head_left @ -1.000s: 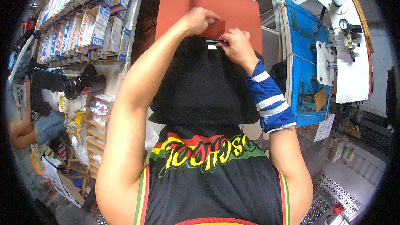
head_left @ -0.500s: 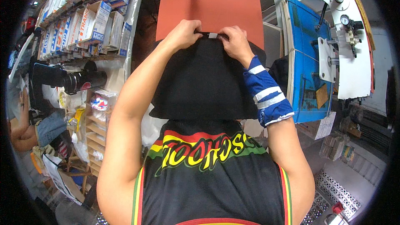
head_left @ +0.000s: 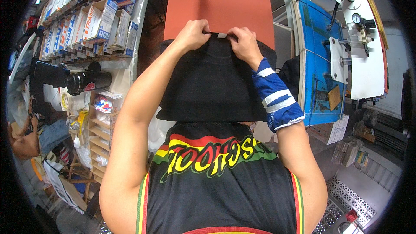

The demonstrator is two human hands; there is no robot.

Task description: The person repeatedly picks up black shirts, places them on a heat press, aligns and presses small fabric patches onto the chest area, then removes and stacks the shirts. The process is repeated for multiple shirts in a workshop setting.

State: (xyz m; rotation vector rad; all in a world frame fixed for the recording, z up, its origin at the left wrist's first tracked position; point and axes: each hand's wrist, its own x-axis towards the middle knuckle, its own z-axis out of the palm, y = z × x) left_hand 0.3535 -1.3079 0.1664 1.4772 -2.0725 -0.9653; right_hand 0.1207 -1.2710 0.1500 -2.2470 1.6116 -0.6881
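Versus one second ago: left hand [head_left: 195, 34] is at the neckline, no longer above the red board [head_left: 221, 8]; black garment [head_left: 212, 84] now pinched either side of its pale label [head_left: 222, 35], right hand [head_left: 243, 41] likewise closed; garment overlies board's near part, neck-to-hem axis lengthwise, neckline pointing away from wearer

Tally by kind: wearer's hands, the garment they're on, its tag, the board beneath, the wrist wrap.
Wearer's hands: 2
Black garment: 1
White tag: 1
Reddish-orange board: 1
Blue wrist wrap: 1
Total: 6
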